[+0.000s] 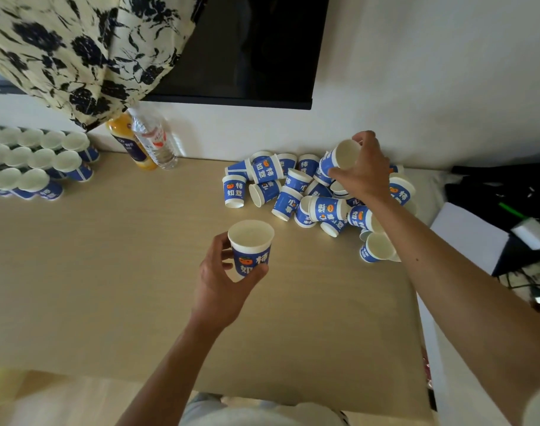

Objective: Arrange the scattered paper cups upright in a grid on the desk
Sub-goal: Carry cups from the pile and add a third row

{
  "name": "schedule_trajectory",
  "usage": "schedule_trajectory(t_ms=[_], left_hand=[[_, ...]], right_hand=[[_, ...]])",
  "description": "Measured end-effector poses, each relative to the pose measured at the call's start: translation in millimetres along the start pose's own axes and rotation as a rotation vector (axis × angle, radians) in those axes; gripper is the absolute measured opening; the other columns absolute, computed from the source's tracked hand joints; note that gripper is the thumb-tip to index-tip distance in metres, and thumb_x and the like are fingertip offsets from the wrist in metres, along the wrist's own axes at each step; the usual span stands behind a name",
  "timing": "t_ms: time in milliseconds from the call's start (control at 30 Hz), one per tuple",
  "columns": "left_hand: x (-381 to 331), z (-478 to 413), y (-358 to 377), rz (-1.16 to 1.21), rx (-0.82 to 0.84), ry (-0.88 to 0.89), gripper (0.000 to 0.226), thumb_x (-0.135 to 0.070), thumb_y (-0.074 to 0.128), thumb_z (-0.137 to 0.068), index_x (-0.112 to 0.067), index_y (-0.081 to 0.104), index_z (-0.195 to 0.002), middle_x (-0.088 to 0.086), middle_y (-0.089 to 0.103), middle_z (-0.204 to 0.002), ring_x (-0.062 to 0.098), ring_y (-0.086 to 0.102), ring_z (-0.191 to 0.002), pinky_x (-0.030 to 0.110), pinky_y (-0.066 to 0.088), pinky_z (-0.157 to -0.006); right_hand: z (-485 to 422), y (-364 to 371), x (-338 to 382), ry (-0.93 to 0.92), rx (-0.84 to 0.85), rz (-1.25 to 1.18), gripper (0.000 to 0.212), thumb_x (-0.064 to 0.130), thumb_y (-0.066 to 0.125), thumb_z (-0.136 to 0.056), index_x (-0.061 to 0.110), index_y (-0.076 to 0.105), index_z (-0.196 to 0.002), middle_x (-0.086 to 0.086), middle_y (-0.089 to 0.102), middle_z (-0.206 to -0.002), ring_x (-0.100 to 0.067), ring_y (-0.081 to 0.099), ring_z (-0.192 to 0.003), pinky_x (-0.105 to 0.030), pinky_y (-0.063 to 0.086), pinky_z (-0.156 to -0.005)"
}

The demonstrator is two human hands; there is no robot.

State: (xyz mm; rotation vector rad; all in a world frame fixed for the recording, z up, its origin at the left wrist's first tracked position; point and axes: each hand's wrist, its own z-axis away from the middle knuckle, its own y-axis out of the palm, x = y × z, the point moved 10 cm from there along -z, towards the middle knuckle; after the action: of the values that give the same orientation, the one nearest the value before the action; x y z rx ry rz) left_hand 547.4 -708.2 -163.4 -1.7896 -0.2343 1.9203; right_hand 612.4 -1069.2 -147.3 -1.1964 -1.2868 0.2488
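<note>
Two cups are in your hands: your left hand (222, 281) curls round an upright cup (250, 250) just in front of the pile (264, 172), and your right hand (365, 172) grips a tilted cup (339, 158) on top of the pile. Pulling that one quickly may, I think, roll loose cups off the desk (124, 272) edge right of the pile. The grid (32, 161) stands well left of the pile.

We see blue paper cups (233, 192) with white rims, white insides, white characters and a small orange fruit mark; a pale wood-grain desk (109, 272); a cream curtain (78, 56) printed with dark navy leaves and flowers; an orange bottle (122, 130); a black screen (247, 47) on a white wall (431, 72).
</note>
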Motion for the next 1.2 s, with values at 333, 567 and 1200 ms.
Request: schedule_trajectory(t_ms=[333, 567, 1200], left_hand=[[14, 23, -42, 0.023, -0.137, -0.014, 0.059, -0.024, 0.089, -0.073, -0.029, 0.055, -0.121, -0.017, 0.067, -0.112, 0.002, 0.063, -0.102, 0.037, 0.057, -0.087], [38, 45, -105, 0.054, -0.197, -0.014, 0.062, -0.023, 0.089, -0.071, -0.027, 0.054, -0.122, -0.019, 0.067, -0.109, 0.001, 0.064, -0.101, 0.033, 0.055, -0.088], [175, 126, -391, 0.080, -0.375, -0.060, 0.063, -0.027, 0.088, -0.071, -0.029, 0.054, -0.123, -0.021, 0.068, -0.107, -0.004, 0.061, -0.102, 0.006, 0.043, -0.076]], right_hand=[[109, -2, 28, 0.071, -0.009, -0.515, 0.070, 0.017, 0.086, -0.072, 0.024, 0.053, -0.133, 0.009, 0.059, -0.124, -0.006, 0.056, -0.112, -0.018, 0.045, -0.095], [193, 50, 97, 0.134, 0.121, -0.618, 0.071, 0.011, 0.090, -0.064, 0.022, 0.050, -0.121, 0.017, 0.060, -0.106, 0.008, 0.060, -0.090, -0.010, 0.046, -0.074], [371, 210, 374, -0.003, 0.310, -0.836, 0.063, 0.021, 0.084, -0.059, 0.027, 0.058, -0.116, 0.014, 0.066, -0.113, -0.003, 0.064, -0.100, -0.016, 0.049, -0.082]])
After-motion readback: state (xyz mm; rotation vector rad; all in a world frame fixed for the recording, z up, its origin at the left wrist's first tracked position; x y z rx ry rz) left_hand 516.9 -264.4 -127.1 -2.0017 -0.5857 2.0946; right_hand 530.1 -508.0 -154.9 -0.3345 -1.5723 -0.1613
